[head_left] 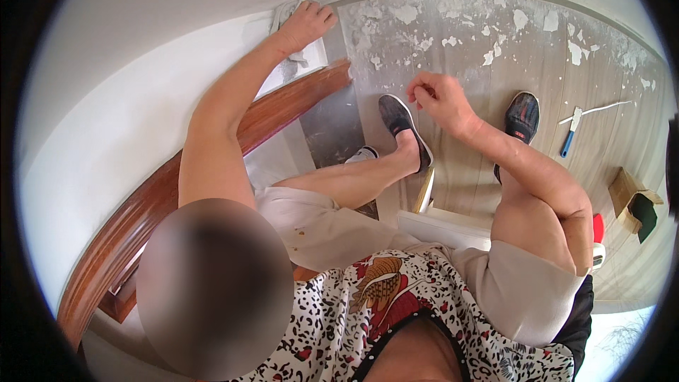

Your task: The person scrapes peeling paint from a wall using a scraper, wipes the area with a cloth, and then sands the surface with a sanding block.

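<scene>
At the far left, my left hand [309, 25] grips a crumpled greyish-white rag [281, 17], pressed against the white wall surface beside the end of a reddish-brown wooden rail [293, 102]. Part of the rag hangs below the fingers. My right hand [445, 102] hovers over the floor between my two dark shoes, its forearm crossing my right knee. Its fingers are curled in, and nothing shows in them.
White flakes [498, 46] litter the wood-look floor along the far wall. On the right lie a blue-handled scraper [568, 141], a thin white strip [610, 107] and an open cardboard box [626, 194]. Between my legs is a white board-like piece [444, 226].
</scene>
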A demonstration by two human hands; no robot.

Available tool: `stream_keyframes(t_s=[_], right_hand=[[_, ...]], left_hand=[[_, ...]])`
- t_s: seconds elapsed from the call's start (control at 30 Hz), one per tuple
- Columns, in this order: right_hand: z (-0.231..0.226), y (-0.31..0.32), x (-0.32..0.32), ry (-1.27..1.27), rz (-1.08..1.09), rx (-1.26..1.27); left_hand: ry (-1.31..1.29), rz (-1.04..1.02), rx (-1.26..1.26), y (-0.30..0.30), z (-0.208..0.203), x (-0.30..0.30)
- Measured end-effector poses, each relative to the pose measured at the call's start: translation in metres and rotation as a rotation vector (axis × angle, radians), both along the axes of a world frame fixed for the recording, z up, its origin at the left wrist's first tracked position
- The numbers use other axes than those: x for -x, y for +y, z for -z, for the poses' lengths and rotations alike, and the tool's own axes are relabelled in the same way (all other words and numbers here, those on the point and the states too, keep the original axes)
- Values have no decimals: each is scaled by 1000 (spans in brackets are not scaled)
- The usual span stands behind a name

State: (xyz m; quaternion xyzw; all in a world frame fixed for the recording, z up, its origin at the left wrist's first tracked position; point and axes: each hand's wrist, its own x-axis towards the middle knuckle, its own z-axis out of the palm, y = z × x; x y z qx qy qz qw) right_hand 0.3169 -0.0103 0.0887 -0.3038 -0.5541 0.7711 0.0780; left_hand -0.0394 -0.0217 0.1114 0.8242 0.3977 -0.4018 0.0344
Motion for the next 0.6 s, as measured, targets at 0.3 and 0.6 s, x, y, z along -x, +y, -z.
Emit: stream_keyframes(t_s=[0.3,0.6], right_hand=[[15,-6,-13,-68,-43,87],[59,14,-110,-146,244,170]], left_hand=[[129,-233,-157,-48,33,-43],[-38,-818,495,-50,14,-49]])
